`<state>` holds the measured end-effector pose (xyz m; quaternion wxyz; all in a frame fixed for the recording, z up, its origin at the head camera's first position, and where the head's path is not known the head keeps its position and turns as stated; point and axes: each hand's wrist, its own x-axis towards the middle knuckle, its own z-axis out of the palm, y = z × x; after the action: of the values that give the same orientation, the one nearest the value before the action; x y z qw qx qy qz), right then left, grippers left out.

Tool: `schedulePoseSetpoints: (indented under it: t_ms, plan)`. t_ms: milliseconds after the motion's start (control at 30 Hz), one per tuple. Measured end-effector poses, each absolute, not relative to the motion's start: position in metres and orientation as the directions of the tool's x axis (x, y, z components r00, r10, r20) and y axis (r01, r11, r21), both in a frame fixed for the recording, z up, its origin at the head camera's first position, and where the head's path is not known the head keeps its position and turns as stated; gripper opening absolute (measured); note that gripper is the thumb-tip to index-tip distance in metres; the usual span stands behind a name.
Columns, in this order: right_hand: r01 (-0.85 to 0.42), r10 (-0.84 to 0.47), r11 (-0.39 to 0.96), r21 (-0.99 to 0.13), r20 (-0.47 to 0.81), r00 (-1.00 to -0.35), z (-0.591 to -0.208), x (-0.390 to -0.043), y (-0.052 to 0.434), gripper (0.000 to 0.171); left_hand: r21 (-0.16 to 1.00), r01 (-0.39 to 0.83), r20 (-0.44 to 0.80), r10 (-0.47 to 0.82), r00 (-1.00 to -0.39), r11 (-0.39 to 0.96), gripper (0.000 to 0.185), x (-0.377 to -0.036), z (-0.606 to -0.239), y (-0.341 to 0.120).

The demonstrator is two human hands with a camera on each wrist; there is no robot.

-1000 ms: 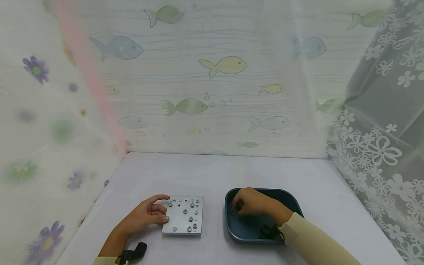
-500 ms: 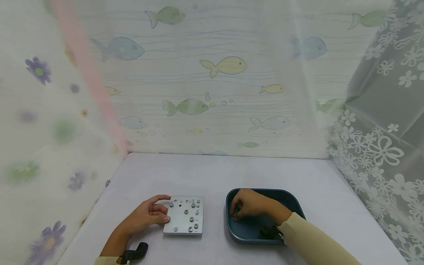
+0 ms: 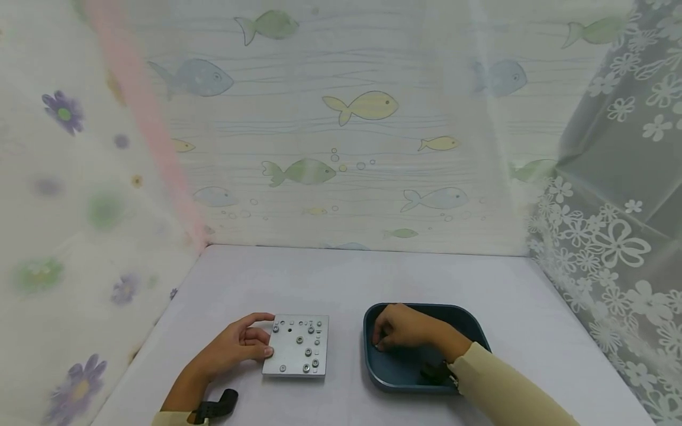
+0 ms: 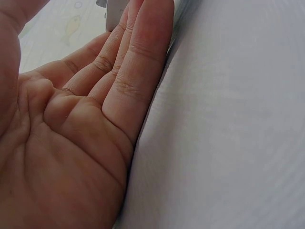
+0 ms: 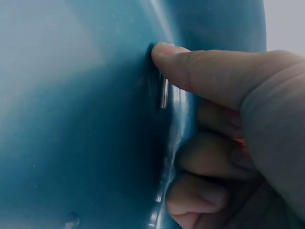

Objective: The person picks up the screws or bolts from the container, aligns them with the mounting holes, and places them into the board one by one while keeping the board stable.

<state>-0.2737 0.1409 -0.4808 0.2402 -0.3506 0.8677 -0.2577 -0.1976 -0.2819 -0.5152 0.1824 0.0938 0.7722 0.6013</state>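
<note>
Left of the blue tray [image 3: 463, 322], the left hand [image 3: 234, 349] is bracing the metal plate [image 3: 296, 353] with relaxed fingers, apparently steadying it, while the right hand [image 3: 402, 331] is curling into the tray, fingertip [image 5: 164, 50] pressing a small pin [image 5: 163, 93].

Writing on your metal plate [image 3: 296, 353]: none you can read
Writing on your blue tray [image 3: 462, 321]: none
Curtains: pictures only

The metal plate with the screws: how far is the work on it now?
Several screws already sit in the metal plate, while some holes near its far edge look empty. The left hand holds the plate's edge. The right hand reaches into the blue tray, fingertip on a small metal pin. It is not yet lifted.
</note>
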Motion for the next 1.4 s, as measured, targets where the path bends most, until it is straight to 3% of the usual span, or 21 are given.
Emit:
schedulePoseSetpoints:
  t_ms: [333, 533, 1133, 1400]
  plan:
    - [-0.496, -0.756, 0.619, -0.609, -0.291, -0.586, -0.476, -0.269, 0.142, 0.012, 0.961, -0.089, -0.181, 0.356, -0.917, 0.26, 0.083, -0.197, -0.515, -0.282]
    - [-0.483, -0.752, 0.617, -0.621, -0.286, -0.594, -0.467, -0.267, 0.142, 0.008, 0.961, -0.089, -0.181, 0.349, -0.919, 0.263, 0.083, -0.197, -0.517, -0.282]
    - [-0.523, -0.811, 0.474, -0.709, -0.121, -0.572, -0.435, -0.264, 0.136, 0.014, 0.965, -0.086, -0.174, 0.357, -0.918, 0.25, 0.083, -0.197, -0.516, -0.282]
    - [-0.539, -0.779, 0.464, -0.703, -0.034, -0.626, -0.417, -0.257, 0.122, 0.015, 0.963, -0.081, -0.172, 0.353, -0.92, 0.257, 0.083, -0.197, -0.516, -0.281]
